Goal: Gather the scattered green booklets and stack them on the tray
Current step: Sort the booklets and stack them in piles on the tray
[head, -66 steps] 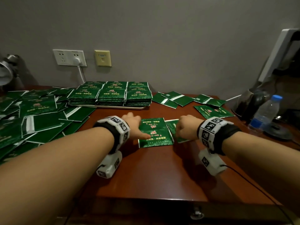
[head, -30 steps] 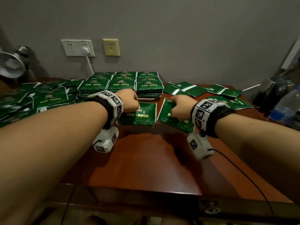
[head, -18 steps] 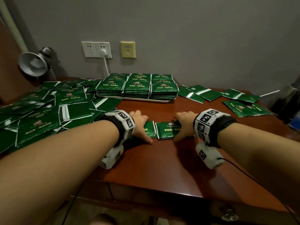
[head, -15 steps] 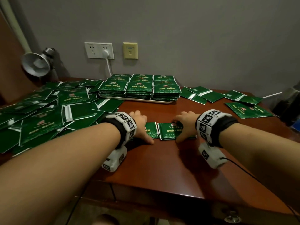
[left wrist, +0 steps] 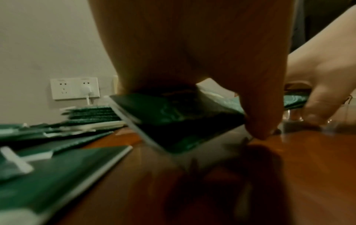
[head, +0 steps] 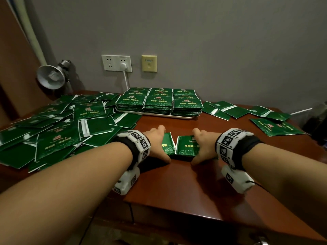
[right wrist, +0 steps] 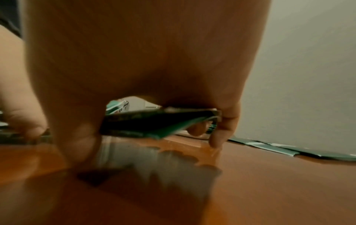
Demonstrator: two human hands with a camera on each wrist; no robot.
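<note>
Two small stacks of green booklets sit side by side just in front of the tray (head: pixel 184 117): the left hand (head: pixel 156 145) grips the left stack (head: pixel 167 144), thumb and fingers curled round its edges, and the right hand (head: pixel 203 146) grips the right stack (head: pixel 185 145) likewise. Six booklet piles (head: pixel 159 101) fill the tray. Loose booklets (head: pixel 58 128) sprawl left of the tray, about six more (head: pixel 247 112) to its right. The surface (head: pixel 177 183) is glossy red-brown wood against a grey wall (head: pixel 212 41) bearing two sockets (head: pixel 116 63).

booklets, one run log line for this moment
phase: gathering | left hand: grips small booklet stack | right hand: grips second stack | both stacks at desk | tray: stacks on it
</note>
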